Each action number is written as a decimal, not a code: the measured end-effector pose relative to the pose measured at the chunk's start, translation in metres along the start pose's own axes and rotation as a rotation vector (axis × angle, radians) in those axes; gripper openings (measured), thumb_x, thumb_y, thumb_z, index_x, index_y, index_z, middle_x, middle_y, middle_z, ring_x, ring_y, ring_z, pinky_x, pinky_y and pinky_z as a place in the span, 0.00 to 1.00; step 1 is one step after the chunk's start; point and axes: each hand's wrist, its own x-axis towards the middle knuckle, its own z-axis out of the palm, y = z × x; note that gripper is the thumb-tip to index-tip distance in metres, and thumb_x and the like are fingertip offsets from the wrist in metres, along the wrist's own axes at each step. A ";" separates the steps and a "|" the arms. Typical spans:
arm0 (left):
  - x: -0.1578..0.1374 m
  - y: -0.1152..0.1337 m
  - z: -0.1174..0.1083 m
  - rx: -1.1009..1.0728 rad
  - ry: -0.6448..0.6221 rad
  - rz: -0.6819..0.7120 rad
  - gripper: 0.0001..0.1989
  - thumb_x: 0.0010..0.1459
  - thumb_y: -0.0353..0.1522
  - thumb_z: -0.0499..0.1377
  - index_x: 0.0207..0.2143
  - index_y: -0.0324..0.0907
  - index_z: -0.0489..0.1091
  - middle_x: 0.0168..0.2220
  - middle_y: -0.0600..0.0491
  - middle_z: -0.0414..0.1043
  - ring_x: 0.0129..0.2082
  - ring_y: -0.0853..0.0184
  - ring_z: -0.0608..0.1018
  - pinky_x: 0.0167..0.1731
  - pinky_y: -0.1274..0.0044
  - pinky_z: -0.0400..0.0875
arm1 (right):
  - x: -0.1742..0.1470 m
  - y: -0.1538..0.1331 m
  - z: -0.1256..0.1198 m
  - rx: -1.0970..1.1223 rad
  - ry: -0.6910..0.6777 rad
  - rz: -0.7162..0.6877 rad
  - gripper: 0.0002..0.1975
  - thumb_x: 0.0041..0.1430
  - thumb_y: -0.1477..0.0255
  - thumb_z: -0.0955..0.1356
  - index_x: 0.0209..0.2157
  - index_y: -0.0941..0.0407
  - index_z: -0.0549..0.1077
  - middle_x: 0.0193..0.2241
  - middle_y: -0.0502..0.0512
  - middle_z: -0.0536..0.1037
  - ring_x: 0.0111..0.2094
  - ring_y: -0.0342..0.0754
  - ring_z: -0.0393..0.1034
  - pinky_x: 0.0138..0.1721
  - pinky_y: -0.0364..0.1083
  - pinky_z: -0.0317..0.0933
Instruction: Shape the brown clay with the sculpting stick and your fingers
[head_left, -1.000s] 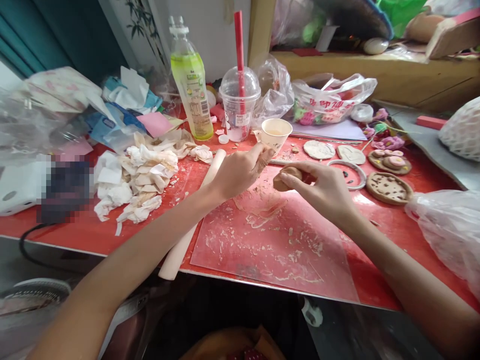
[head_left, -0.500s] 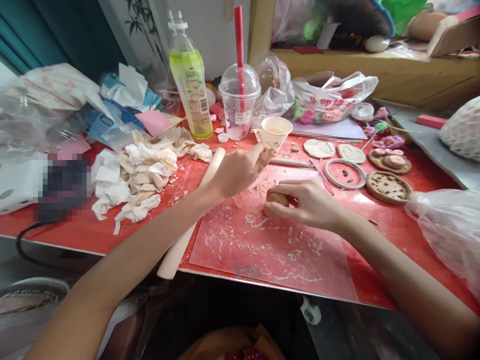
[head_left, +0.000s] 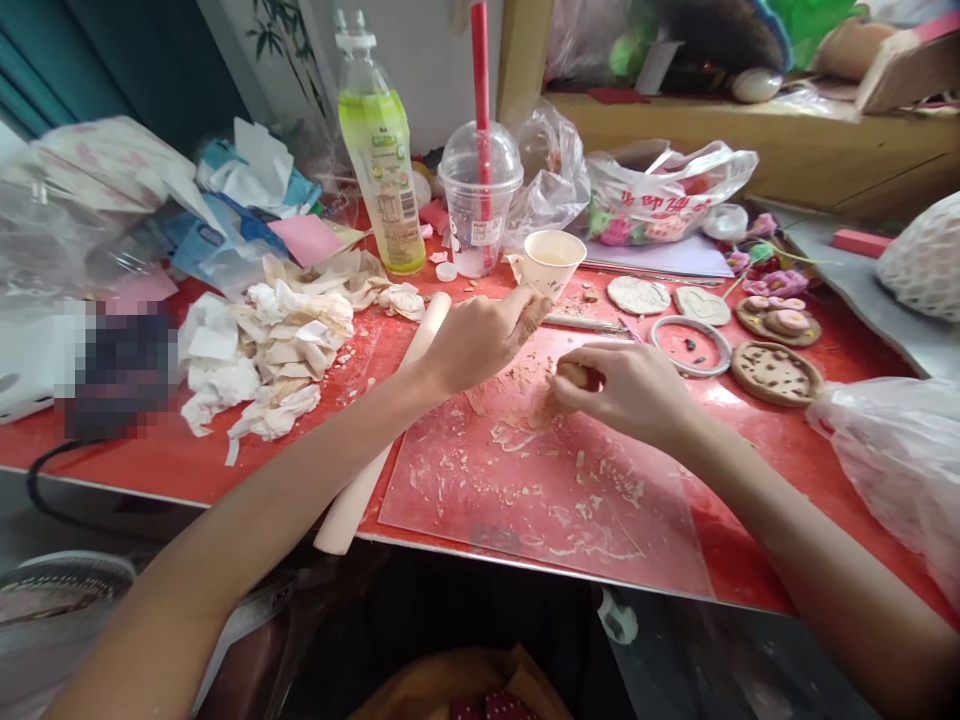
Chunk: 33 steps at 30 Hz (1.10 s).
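Note:
My left hand [head_left: 480, 338] is closed at the lower front of a white paper cup [head_left: 553, 258]. Its fingers overlap the cup's base, and the cup stands upright with pale liquid inside. Over the clear plastic sheet [head_left: 480, 500], my right hand [head_left: 630, 388] curls round a brown lump of clay [head_left: 576, 376]; part of the lump is hidden by the fingers. Bits and smears of clay cover the sheet below. A pale rolling pin [head_left: 360, 490] lies under my left forearm, and a thin stick [head_left: 589, 323] lies behind the sheet.
Crumpled tissues [head_left: 277, 350] are piled at left. A green drink bottle [head_left: 384, 180] and a domed plastic cup [head_left: 476, 200] with a red straw stand behind. At right are a ring [head_left: 725, 362], a speckled clay disc [head_left: 776, 373], flat clay pieces [head_left: 637, 296] and a plastic bag [head_left: 892, 450].
My right hand has slid a little to the right with the lump of clay, which is now more hidden by the fingers. The left hand stays at the paper cup.

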 end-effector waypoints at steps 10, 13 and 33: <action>0.000 -0.001 0.002 0.216 0.058 0.075 0.22 0.67 0.39 0.39 0.38 0.39 0.69 0.22 0.52 0.72 0.23 0.69 0.74 0.24 0.77 0.58 | -0.003 -0.002 0.005 -0.074 0.003 -0.184 0.13 0.54 0.69 0.63 0.18 0.57 0.63 0.18 0.48 0.65 0.19 0.39 0.54 0.23 0.42 0.46; -0.001 -0.002 0.004 0.244 0.075 0.086 0.22 0.67 0.39 0.39 0.37 0.40 0.69 0.23 0.52 0.72 0.23 0.69 0.73 0.22 0.76 0.55 | 0.001 0.006 0.004 -0.178 0.145 0.056 0.14 0.55 0.68 0.63 0.18 0.57 0.63 0.19 0.50 0.68 0.20 0.40 0.55 0.22 0.42 0.44; -0.001 -0.005 0.005 0.329 0.084 0.086 0.23 0.66 0.40 0.39 0.35 0.40 0.69 0.20 0.52 0.69 0.19 0.68 0.70 0.22 0.76 0.51 | -0.006 -0.025 0.011 -0.167 0.001 -0.188 0.12 0.57 0.66 0.62 0.24 0.56 0.67 0.17 0.49 0.67 0.18 0.39 0.56 0.22 0.42 0.44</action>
